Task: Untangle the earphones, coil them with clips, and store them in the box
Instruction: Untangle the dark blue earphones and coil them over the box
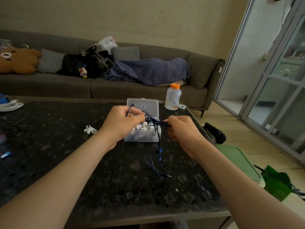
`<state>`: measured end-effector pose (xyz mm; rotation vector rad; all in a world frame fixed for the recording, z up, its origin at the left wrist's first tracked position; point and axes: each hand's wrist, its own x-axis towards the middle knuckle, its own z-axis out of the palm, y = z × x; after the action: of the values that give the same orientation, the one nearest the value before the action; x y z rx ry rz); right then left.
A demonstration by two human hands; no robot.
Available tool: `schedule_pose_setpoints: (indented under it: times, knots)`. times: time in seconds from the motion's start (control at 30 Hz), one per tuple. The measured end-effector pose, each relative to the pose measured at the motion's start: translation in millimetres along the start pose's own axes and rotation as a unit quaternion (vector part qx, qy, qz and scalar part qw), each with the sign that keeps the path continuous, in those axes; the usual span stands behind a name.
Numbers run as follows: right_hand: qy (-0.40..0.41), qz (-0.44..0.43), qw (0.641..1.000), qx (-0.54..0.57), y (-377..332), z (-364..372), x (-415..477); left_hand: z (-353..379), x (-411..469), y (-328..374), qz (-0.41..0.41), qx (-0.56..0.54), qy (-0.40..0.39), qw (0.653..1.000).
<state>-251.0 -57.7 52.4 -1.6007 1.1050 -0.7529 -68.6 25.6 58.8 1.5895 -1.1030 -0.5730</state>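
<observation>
Pulling blue earphones apart above the open box

Left hand is pinching one strand of the cord, with a short end sticking up past the knuckles. Right hand is clenching around the other side of the tangle. The knot is stretching between them, right over the box and in front of its raised lid.

Loose cord is hanging down past the box's front wall. Two earbuds are dangling low by the table; cannot tell if they are touching it. One jack plug is lying on the table, nearer the camera.

Counts:
- one box, holding white earphone pieces
- one white clip lying left of the box, apart from it
- one bottle with an orange cap, standing behind the box to the right
- one small tape ring just beside the bottle

Both forearms are crossing the table and blocking part of it.

Behind the table, a sofa is carrying:
- one bear cushion
- two checked cushions
- one black bag
- one blue blanket

A white cable coil is getting cut off at the left edge. A green bag is sitting on the floor to the right.

Right fingertips are hiding behind the hand. Box contents are blurring through the frosted wall and are not countable.
</observation>
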Motion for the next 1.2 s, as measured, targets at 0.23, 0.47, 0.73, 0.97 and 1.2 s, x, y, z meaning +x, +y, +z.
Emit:
schedule_pose_setpoints:
  times: [0.23,0.47,0.73,0.97,1.2]
  knots:
    - [-0.035,-0.079,0.987,-0.135,3.5,-6.8,-5.9,0.3,-0.4,-6.0,-0.044,0.045,0.019,0.998]
    - [-0.104,-0.032,0.993,-0.034,9.4,-8.5,-5.9,-5.5,20.0,-43.2,-0.225,0.129,0.052,0.964]
    - [-0.181,-0.053,0.981,0.038,3.5,-1.0,-12.1,0.6,11.2,-37.9,-0.255,0.197,-0.034,0.946]
    - [-0.192,-0.083,0.977,0.051,1.7,1.9,-15.2,0.7,2.3,-28.9,-0.292,0.125,-0.069,0.946]
    - [-0.149,-0.146,0.978,-0.02,2.6,2.7,-16.7,-5.2,-3.5,-29.4,-0.233,0.288,-0.18,0.911]
